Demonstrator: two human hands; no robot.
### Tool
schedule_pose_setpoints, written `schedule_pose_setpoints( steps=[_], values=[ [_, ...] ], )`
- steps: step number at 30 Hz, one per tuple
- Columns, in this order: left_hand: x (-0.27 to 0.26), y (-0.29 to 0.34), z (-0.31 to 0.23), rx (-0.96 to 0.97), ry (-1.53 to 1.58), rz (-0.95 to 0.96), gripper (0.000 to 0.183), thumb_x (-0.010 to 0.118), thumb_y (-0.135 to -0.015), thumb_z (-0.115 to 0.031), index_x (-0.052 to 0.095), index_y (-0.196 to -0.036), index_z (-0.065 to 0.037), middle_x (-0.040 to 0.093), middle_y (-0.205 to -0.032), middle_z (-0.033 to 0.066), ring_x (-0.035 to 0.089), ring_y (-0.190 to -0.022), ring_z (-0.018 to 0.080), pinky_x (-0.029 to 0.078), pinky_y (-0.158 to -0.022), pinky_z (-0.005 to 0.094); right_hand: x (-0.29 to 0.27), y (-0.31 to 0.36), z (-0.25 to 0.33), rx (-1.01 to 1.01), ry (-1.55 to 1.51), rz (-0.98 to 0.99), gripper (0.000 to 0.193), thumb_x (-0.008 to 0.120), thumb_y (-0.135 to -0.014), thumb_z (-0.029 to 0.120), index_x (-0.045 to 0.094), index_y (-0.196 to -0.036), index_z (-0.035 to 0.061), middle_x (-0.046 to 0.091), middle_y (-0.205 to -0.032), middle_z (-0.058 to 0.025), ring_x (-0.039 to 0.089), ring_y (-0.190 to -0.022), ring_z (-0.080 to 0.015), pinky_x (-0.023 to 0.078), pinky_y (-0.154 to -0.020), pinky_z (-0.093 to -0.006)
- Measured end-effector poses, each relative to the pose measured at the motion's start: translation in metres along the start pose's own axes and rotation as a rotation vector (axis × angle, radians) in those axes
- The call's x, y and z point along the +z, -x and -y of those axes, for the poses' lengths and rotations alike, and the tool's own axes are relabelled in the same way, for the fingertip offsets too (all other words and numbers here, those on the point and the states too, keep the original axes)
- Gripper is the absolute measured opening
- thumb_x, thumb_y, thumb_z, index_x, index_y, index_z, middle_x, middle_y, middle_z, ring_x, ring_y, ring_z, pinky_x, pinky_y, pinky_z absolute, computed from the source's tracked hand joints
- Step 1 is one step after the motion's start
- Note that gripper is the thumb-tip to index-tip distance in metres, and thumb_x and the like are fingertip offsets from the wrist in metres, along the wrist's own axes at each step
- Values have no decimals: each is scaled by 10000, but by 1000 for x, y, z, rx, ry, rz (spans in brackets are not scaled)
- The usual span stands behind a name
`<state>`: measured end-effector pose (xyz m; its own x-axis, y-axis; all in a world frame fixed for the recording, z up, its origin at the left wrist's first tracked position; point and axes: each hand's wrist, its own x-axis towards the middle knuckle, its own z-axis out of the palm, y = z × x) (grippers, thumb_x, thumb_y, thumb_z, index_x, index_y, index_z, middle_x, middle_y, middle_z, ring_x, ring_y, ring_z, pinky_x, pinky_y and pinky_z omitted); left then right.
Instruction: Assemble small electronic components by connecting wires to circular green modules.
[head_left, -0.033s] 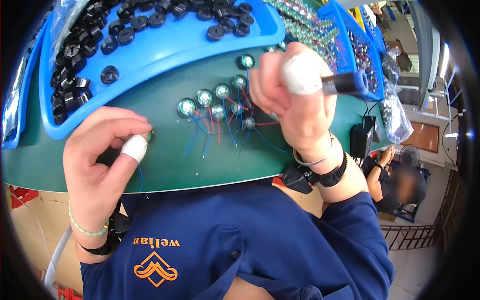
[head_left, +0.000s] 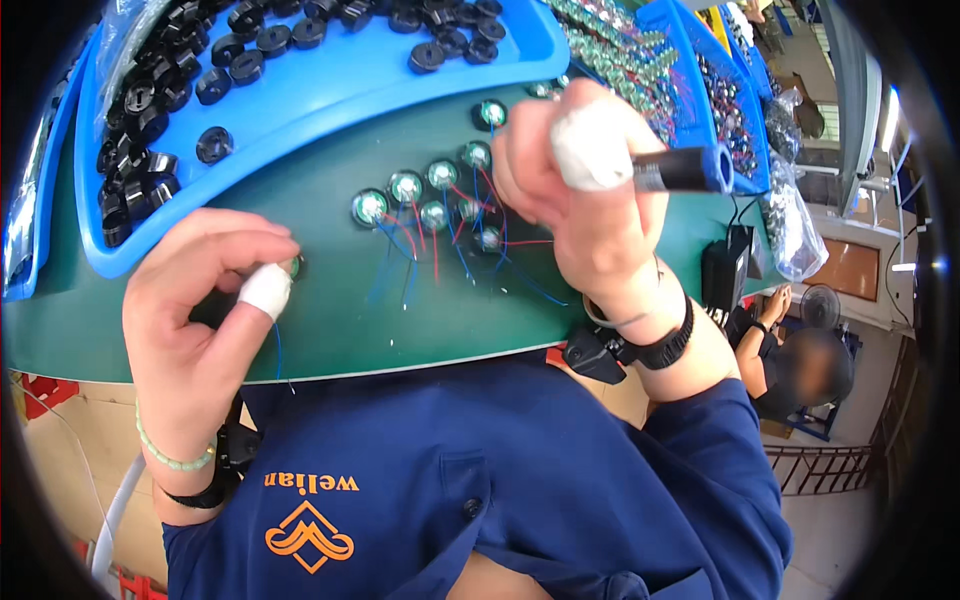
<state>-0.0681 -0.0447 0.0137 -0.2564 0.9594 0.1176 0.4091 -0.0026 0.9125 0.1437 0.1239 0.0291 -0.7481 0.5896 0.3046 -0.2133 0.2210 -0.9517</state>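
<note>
My left hand (head_left: 205, 310) is closed in a pinch at the near left of the table. Between its thumb and index finger is a small round part (head_left: 296, 266), mostly hidden, with a thin blue wire (head_left: 279, 350) hanging below. A white wrap covers the thumb. Closed in a fist, my right hand (head_left: 590, 190) grips a dark cylindrical tool (head_left: 685, 169) with a blue ring at its end; the tool's other end is hidden. That thumb is wrapped in white too. Several shiny round discs with red and blue wires (head_left: 405, 187) lie between my hands.
A blue tray (head_left: 330, 120) holding several black round parts (head_left: 214, 145) spans the far left. Strings of wired discs (head_left: 620, 55) lie at the far right beside a blue bin (head_left: 735, 185). A black box-shaped device (head_left: 722, 270) sits at the right edge. Another person (head_left: 800, 365) is beyond.
The view has shifted slightly. My right hand and its tool have moved a little to the left; my left hand keeps its pinch.
</note>
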Motion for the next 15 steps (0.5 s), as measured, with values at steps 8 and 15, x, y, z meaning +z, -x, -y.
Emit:
schedule_pose_setpoints(
  steps=[8,15],
  values=[
    [-2,-4,4,64,-10,2,183,637,-765,59,699,-923,-10,663,-923,75,627,-767,129,495,-654,224,-22,9,8,-79,-159,-127,302,489,-985,256,474,-776,37,439,-608,-29,398,-495,-99,324,-452,-257],
    [-2,-2,3,95,-52,-19,190,631,-749,51,703,-912,-15,665,-922,64,616,-770,127,486,-666,230,20,-16,26,-144,34,-76,371,392,-1026,364,387,-746,121,323,-618,20,312,-503,-79,298,-488,-265]
  ],
)
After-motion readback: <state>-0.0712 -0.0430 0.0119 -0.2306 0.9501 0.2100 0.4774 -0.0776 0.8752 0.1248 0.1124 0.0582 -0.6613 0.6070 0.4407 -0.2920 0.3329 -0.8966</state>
